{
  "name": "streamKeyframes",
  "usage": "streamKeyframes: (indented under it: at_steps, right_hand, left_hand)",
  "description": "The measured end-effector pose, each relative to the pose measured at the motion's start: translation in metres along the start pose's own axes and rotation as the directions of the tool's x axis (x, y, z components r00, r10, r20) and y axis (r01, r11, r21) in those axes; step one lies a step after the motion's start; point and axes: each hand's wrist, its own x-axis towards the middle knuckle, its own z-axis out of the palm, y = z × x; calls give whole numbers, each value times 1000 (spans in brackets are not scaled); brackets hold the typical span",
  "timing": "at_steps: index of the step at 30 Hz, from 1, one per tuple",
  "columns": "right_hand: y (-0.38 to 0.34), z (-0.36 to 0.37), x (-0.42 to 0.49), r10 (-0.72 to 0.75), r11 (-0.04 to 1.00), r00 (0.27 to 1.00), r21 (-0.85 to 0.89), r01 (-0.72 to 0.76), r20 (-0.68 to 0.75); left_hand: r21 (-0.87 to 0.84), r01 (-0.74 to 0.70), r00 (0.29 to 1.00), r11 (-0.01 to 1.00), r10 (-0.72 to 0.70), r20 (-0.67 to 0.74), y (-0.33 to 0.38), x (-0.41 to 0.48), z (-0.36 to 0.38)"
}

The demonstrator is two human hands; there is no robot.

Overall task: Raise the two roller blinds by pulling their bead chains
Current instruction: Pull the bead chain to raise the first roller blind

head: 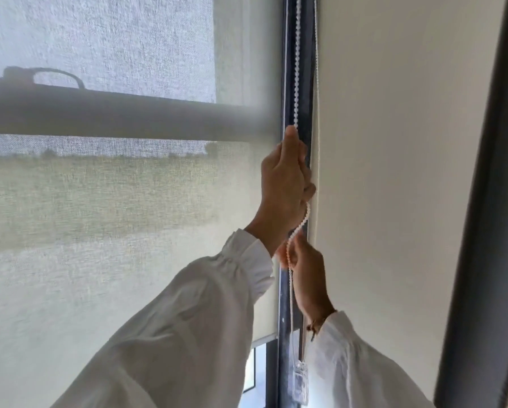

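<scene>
Left hand [285,175] and right hand [305,266] each grip the bead chain [296,69] (left higher)

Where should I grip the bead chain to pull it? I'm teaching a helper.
Pinch the taut strand of the bead chain high, where the left hand is, from the room side; the right hand holds the slack below. The strand hangs straight along the dark frame.

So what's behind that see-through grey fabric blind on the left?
Through the sheer grey roller blind a dark horizontal window bar with a curved handle shows, plus hazy landscape. Finer detail outside is blurred by the weave. Below its hem, a strip of bare glass shows.
</scene>
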Motion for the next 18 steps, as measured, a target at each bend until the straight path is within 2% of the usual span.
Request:
streamKeyframes:
  at_steps: [3,6,9,12,15,17,18]
  right_hand:
    - [-36,-12,22,77,954,994,284,-96,78]
    - [-72,-22,44,88,896,991,427,-121,96]
    - [-111,-16,65,45,920,989,381,-97,143]
    - [-149,1,81,7,962,988,268,-50,156]
    - [-167,17,92,-60,973,996,220,74,-69]
    - [-166,26,93,-232,960,947,106,261,-223]
    - [-163,31,91,-327,938,912,28,344,-247]
  left_hand:
    - [67,4,999,998,-6,35,-12,-20,0]
    - [133,93,993,987,-102,63,-33,-46,-18]
    - [280,228,965,933,-254,62,-56,-75,-38]
    - [332,333,928,883,-368,48,-75,-103,-54]
    - [335,345,921,877,-386,61,-82,-110,-67]
    - [334,349,912,876,-399,93,-81,-102,-70]
    - [320,361,904,876,-414,112,-79,-96,-71]
